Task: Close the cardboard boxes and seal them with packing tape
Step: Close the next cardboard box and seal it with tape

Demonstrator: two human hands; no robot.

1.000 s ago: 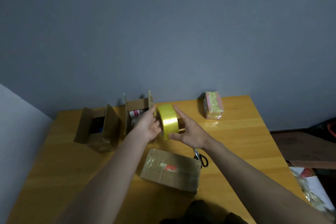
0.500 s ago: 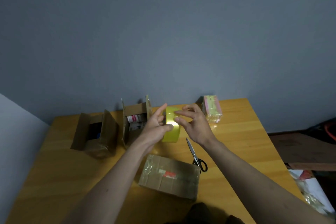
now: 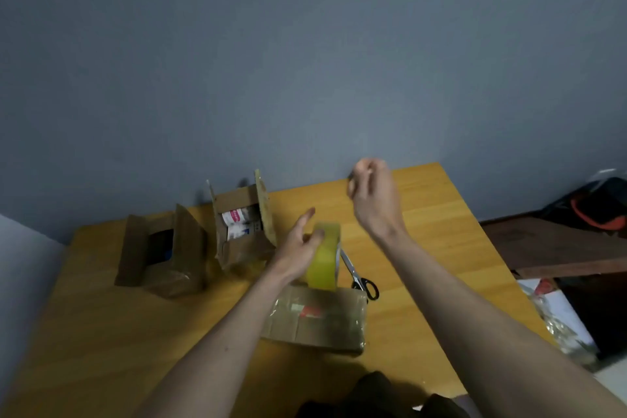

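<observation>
Centre of frame: left hand [image 3: 298, 249] gripped yellow tape roll [image 3: 323, 256], thumb curled over its rim, roll held on edge just above closed cardboard box [image 3: 317, 319] at lower centre. Upper right of centre: right hand [image 3: 371, 193] raised and blurred, fingertips pinched together; strip of tape between them not discernible. Left of centre: two open cardboard boxes [image 3: 163, 249] [image 3: 242, 231], flaps upright. Beside roll, at right: scissors [image 3: 359, 276] flat on wooden table [image 3: 101, 332].
</observation>
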